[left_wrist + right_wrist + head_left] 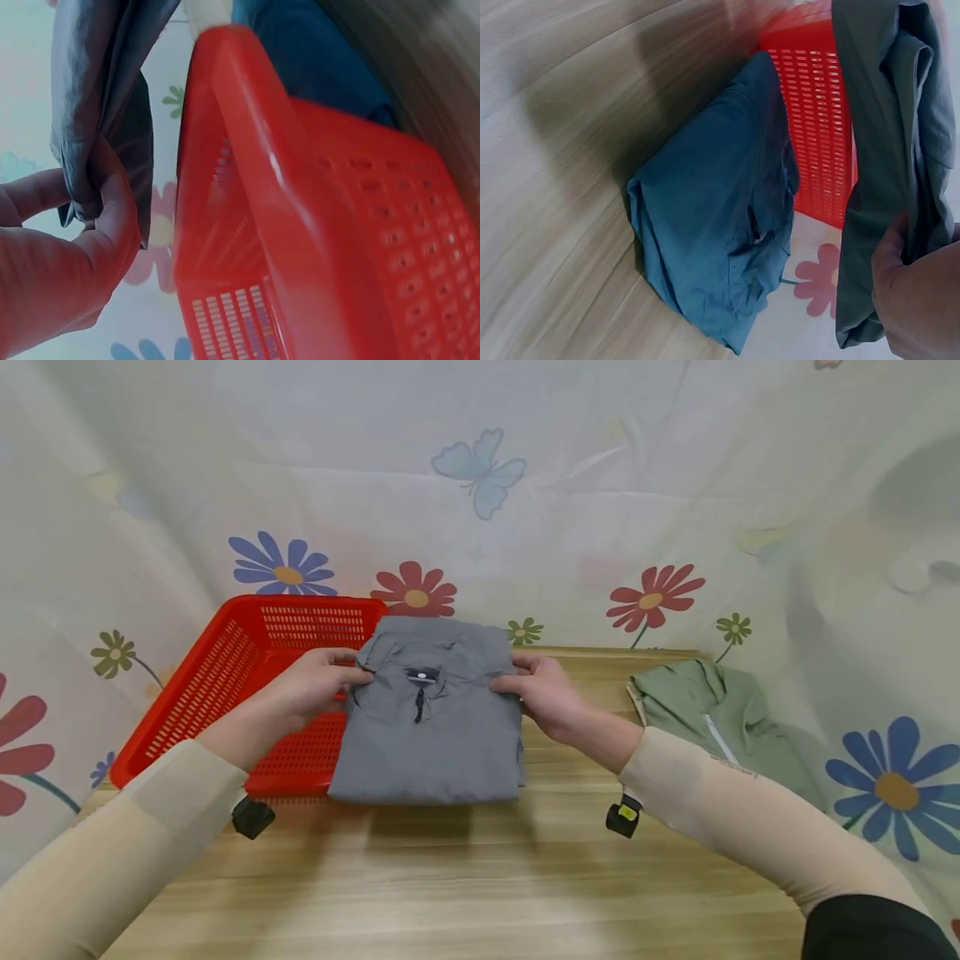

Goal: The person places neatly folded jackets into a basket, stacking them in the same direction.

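Both hands hold a folded grey jacket (435,735) up over the table, with a black label and a black zip pull facing up. My left hand (318,681) pinches its left edge between thumb and fingers. In the left wrist view, that hand's thumb and fingers (116,195) close on the grey folds beside the basket. On the opposite edge, my right hand (551,693) grips with the thumb on top. The right wrist view shows layered grey fabric (870,150) in that grip. A folded blue garment (712,195) lies on the table below, hidden in the head view.
A red plastic basket (180,693) with perforated walls stands at the left, partly behind the left arm and jacket. A green garment with a white zip (701,702) lies at the right of the wooden table (480,877). A flower-printed cloth (562,543) hangs behind.
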### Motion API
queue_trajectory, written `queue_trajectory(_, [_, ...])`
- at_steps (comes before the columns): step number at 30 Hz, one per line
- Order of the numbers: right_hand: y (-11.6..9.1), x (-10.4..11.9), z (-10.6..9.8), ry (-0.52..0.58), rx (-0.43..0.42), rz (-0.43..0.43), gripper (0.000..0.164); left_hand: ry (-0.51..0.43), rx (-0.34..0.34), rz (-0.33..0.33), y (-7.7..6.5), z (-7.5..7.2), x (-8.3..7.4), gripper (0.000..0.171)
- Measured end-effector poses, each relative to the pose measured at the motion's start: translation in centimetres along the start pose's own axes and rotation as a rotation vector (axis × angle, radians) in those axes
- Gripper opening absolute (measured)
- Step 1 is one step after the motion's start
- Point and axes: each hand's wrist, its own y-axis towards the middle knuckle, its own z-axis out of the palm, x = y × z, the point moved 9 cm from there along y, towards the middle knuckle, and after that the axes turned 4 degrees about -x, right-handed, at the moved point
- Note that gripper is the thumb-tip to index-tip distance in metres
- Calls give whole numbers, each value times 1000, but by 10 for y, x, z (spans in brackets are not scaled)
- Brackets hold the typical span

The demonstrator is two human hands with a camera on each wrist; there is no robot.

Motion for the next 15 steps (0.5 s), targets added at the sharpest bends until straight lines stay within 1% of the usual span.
queue_trajectory(3, [5,-1,10,8,6,-1,58,14,-6,-4,1,-10,2,67])
queue_trajectory(8, [14,-4,24,7,-8,7,66,23,-14,-7,2,-25,6,65])
queue_trajectory(10, [17,-3,29,7,-9,5,68,40,-17,-8,2,-30,8,64])
queue_trajectory(15, [25,-2,41,-7,-2,-10,66,90,-26,-1,1,-44,12,64])
